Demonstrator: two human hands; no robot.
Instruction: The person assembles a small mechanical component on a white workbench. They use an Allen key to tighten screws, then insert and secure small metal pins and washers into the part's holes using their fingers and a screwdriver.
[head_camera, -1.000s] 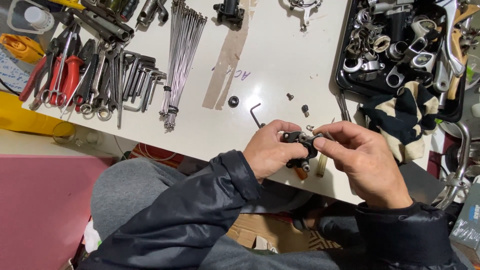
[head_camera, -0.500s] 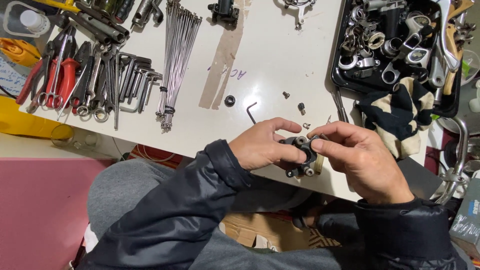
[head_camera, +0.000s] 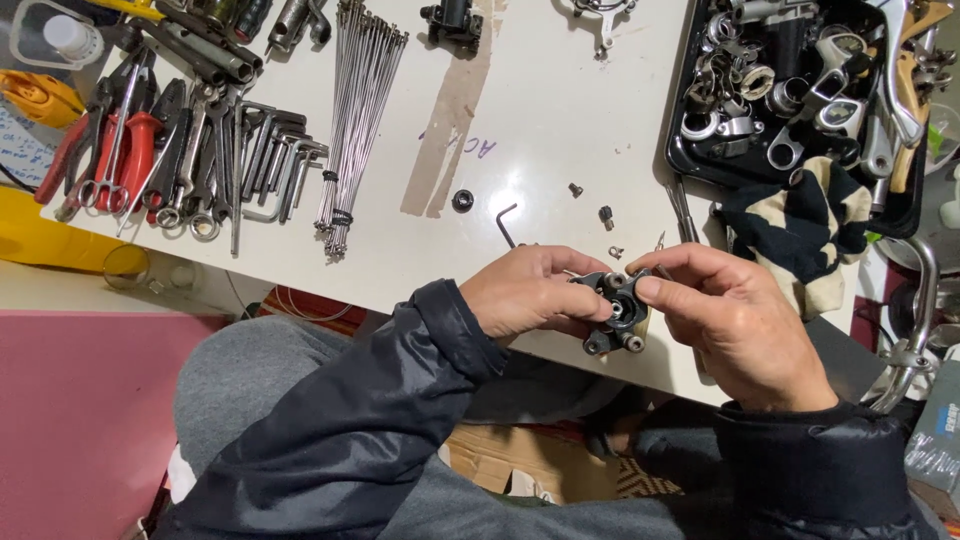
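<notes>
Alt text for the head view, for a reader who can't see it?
Both hands, left and right, hold a small black metal part over a white table. Wrenches and spokes lie left, a parts tray right.

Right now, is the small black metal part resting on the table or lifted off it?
Lifted: left hand and right hand pinch the black metal part above the table edge.

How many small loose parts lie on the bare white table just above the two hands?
5: a black ring, a bent hex key, a small screw, a dark bolt and a tiny piece nearest the left hand. The hands may hide more.
</notes>
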